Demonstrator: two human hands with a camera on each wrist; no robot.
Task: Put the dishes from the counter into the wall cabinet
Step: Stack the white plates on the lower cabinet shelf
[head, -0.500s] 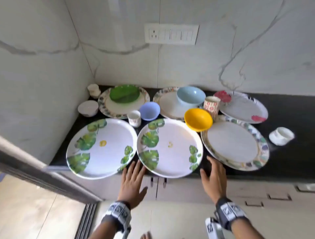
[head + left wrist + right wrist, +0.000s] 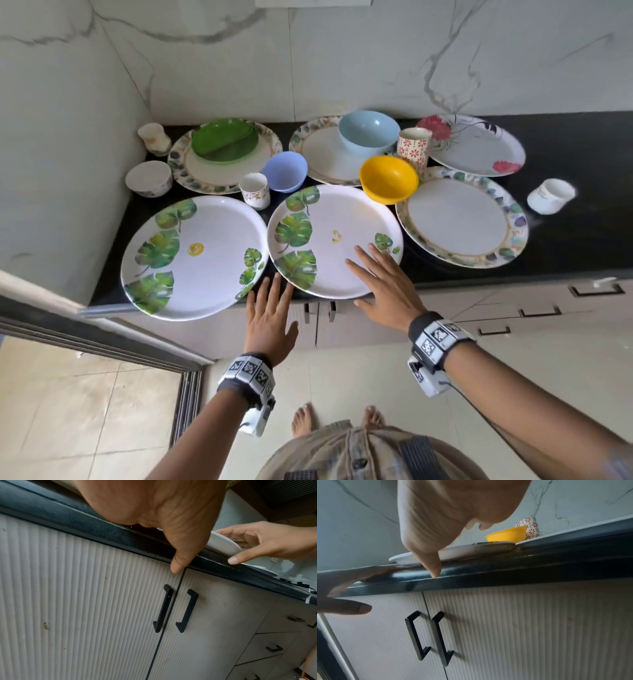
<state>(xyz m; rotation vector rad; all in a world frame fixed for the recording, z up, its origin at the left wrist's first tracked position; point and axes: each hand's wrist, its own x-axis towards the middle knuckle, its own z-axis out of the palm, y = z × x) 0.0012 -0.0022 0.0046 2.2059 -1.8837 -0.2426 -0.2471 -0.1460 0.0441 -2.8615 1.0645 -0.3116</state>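
**Both hands reach for the middle leaf plate at the counter's edge**

The round white plate printed with green leaves [image 2: 334, 240] lies flat at the front of the black stone counter [image 2: 582, 219], its near rim jutting a little past the edge. The right hand [image 2: 383, 281] is spread over the plate's near right part, fingers straight, thumb below the rim; whether the fingers touch the surface cannot be told. The left hand [image 2: 270, 318] is flat and open at the counter edge, its fingertips in the gap between this plate and a second round white leaf-print plate [image 2: 193, 257] lying just beside it on the left. Neither hand grips anything.

A yellow plastic bowl [image 2: 388, 178] stands at the plate's far right rim. Behind it are a white cup with red flower print [image 2: 413, 147] and a pale blue bowl [image 2: 368, 132] on a floral-rimmed plate [image 2: 322, 154]. Below the counter run ribbed white cabinet doors [image 2: 85, 601] with black bar handles [image 2: 163, 608].
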